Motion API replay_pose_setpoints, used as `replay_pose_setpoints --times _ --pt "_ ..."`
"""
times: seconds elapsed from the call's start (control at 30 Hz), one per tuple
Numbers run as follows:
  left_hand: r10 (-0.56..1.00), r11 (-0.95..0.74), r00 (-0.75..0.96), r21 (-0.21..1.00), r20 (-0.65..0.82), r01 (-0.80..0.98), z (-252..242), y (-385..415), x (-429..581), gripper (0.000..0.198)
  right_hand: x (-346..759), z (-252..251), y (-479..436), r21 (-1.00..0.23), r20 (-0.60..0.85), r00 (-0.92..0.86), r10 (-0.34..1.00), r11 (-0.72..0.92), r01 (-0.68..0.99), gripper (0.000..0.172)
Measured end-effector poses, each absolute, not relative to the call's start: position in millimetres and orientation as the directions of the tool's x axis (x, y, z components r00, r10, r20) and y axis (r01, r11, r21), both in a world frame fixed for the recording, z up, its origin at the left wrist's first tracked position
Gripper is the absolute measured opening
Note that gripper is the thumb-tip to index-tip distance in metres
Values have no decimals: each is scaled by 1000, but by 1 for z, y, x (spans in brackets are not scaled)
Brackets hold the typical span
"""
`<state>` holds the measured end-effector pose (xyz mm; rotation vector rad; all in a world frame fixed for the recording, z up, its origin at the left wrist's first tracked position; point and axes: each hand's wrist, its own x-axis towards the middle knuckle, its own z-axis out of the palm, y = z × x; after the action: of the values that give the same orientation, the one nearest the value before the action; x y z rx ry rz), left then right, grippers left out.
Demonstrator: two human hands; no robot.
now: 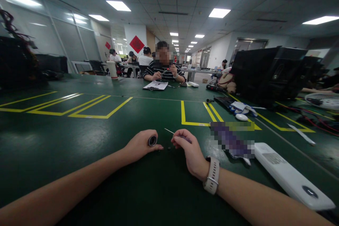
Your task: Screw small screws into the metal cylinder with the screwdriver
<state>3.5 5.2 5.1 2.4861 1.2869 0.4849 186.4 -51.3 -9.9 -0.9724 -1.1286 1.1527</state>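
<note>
A small round part [152, 141] sits pinched in the left hand [140, 145], low over the tabletop [106, 169]. The right hand [189, 148] grips a thin pointed tool [169, 131] just beside it. Fitting seems to be in hand, and bringing tip to part calls for steady alignment.

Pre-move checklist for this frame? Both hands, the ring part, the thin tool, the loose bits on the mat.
1. Left hand grips the round ring part: ok.
2. Right hand pinches the thin tool: ok.
3. Tool tip touching the ring part: not ok, a gap shows between them.
4. Small black bits lie in plain sight on the green table between the hands, under neither: ok.
5. Tool tip type and condition: cannot tell, too small.
6. White device lies to the right, apart from the right forearm: ok.
</note>
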Motion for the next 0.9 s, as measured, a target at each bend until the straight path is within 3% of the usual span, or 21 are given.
replay_pose_setpoints --times 0.2,0.43,0.63,0.73,0.9 --pt "800 -582 588 388 118 714 7 5 1 42 184 -8 -50 -979 200 -39 979 201 21 16" --pt "643 -759 746 273 175 591 9 2 4 47 179 -2 -51 -894 245 -213 946 305 328 14" --pt "609 -783 760 324 227 530 10 0 0 63 175 -3 -52 -857 196 -176 965 255 447 21" --pt "590 -802 740 338 324 492 8 -2 -2 56 173 -4 -53 -809 237 -166 957 289 512 23" --pt "638 -763 520 376 567 526 3 -5 -8 41 166 1 -54 -627 356 -245 902 425 653 28"
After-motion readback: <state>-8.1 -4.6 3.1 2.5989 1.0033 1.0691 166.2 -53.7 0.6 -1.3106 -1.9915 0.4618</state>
